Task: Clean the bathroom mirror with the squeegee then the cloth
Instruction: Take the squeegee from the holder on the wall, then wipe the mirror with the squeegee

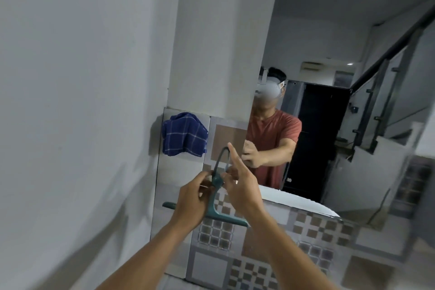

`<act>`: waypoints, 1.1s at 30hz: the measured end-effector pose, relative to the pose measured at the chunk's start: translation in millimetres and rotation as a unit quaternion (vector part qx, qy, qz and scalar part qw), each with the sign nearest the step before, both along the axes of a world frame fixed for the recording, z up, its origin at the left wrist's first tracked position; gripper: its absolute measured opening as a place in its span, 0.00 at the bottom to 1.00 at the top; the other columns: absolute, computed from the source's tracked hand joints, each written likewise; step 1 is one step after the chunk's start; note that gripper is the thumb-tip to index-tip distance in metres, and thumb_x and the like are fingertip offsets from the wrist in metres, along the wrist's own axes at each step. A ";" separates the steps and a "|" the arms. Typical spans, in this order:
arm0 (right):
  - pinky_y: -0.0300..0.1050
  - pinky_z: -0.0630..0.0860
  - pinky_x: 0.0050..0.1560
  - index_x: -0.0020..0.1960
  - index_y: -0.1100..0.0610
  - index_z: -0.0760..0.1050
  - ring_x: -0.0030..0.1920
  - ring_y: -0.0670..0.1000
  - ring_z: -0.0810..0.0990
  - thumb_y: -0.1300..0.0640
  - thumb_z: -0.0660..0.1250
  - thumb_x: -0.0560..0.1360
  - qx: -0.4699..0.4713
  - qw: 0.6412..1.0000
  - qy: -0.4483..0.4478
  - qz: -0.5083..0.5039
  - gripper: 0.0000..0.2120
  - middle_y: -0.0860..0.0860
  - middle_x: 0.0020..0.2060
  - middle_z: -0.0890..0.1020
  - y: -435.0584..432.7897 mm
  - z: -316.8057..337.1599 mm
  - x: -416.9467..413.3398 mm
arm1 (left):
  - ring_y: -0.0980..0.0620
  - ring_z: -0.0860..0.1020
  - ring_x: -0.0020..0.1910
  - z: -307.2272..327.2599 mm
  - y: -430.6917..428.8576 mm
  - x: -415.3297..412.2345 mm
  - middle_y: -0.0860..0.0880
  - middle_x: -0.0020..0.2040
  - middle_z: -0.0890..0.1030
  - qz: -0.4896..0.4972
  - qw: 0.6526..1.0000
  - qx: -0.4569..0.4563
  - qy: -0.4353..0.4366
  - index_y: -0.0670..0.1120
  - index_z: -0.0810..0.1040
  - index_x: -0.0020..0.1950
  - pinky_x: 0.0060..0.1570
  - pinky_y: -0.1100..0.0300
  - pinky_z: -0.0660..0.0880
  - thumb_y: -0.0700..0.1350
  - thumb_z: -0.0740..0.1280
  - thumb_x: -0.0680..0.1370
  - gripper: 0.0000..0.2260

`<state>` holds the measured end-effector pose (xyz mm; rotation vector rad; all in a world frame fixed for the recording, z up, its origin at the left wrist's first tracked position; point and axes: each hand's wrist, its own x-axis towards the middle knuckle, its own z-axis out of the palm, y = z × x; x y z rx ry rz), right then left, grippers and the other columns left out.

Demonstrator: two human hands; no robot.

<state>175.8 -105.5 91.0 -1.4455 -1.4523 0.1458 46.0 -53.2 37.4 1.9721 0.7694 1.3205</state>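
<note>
A teal squeegee [215, 205] hangs upright in front of the tiled wall, its blade at the bottom and a dark loop at the top of its handle. My left hand [191, 198] grips the handle near its top. My right hand [240, 183] pinches the same spot from the right, with the index finger pointing up. A blue checked cloth [184, 134] hangs on the wall to the upper left of the hands. The mirror [341, 42] fills the upper right and reflects a person in a red shirt.
A plain white wall [82, 77] runs along the left. Patterned tiles [235, 249] cover the wall below the mirror. The reflection shows a dark doorway and a stair railing.
</note>
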 end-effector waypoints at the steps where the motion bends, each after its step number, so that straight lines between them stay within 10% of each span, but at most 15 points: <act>1: 0.52 0.83 0.47 0.74 0.27 0.54 0.41 0.50 0.81 0.66 0.65 0.80 0.008 1.000 0.014 0.007 0.41 0.51 0.42 0.81 -6.3 6.3 3.8 | 0.57 0.82 0.50 6.2 -4.7 2.6 0.58 0.51 0.82 -0.005 1.000 0.012 0.000 0.53 0.75 0.63 0.53 0.62 0.81 0.44 0.70 0.77 0.15; 7: 0.57 0.84 0.50 0.74 0.30 0.61 0.46 0.58 0.85 0.67 0.67 0.79 0.071 0.992 0.101 0.011 0.38 0.57 0.45 0.84 -37.3 38.1 31.6 | 0.55 0.82 0.51 42.7 -38.1 25.2 0.54 0.53 0.81 -0.009 0.995 0.104 0.001 0.55 0.64 0.76 0.57 0.56 0.81 0.39 0.69 0.78 0.28; 11: 0.58 0.85 0.49 0.75 0.35 0.62 0.50 0.57 0.86 0.69 0.68 0.78 0.123 0.979 0.161 0.026 0.38 0.57 0.50 0.85 -61.1 63.1 47.9 | 0.49 0.82 0.56 68.0 -60.7 38.9 0.52 0.58 0.82 -0.059 0.996 0.056 -0.021 0.63 0.69 0.72 0.60 0.43 0.79 0.67 0.63 0.75 0.26; 15: 0.50 0.85 0.49 0.77 0.41 0.62 0.49 0.53 0.86 0.70 0.68 0.78 0.176 0.970 0.166 0.012 0.37 0.57 0.53 0.82 -92.9 81.9 56.8 | 0.54 0.82 0.46 89.2 -67.2 53.1 0.49 0.53 0.82 -0.008 0.976 0.214 0.039 0.59 0.63 0.75 0.50 0.52 0.83 0.40 0.69 0.78 0.30; 19: 0.49 0.84 0.53 0.75 0.46 0.61 0.51 0.48 0.86 0.69 0.69 0.77 0.206 0.961 0.184 -0.013 0.34 0.49 0.50 0.82 -122.6 101.2 64.3 | 0.53 0.80 0.43 122.8 -76.9 66.3 0.45 0.54 0.83 0.019 0.945 0.321 0.060 0.49 0.70 0.75 0.49 0.53 0.83 0.34 0.68 0.78 0.26; 22: 0.39 0.78 0.59 0.76 0.43 0.59 0.63 0.47 0.76 0.63 0.71 0.76 0.207 0.968 0.054 -0.133 0.36 0.49 0.64 0.73 -136.9 118.0 75.8 | 0.47 0.83 0.49 150.2 -76.3 74.5 0.44 0.58 0.84 0.035 0.921 0.378 0.089 0.49 0.71 0.74 0.52 0.50 0.83 0.33 0.70 0.76 0.28; 26: 0.65 0.63 0.74 0.75 0.50 0.67 0.75 0.56 0.60 0.55 0.69 0.78 0.179 0.913 -0.265 -0.254 0.27 0.53 0.74 0.66 -146.1 145.0 96.3 | 0.48 0.84 0.51 190.5 -76.1 80.9 0.46 0.59 0.84 0.045 0.889 0.443 0.109 0.52 0.72 0.73 0.53 0.53 0.82 0.33 0.70 0.76 0.28; 33: 0.63 0.72 0.69 0.68 0.52 0.75 0.56 0.54 0.80 0.47 0.70 0.77 0.169 0.807 -0.497 -0.269 0.22 0.53 0.56 0.79 -141.9 201.1 133.2 | 0.52 0.80 0.40 250.2 -70.7 84.2 0.51 0.44 0.83 0.054 0.843 0.525 0.105 0.47 0.81 0.62 0.42 0.53 0.82 0.34 0.70 0.75 0.18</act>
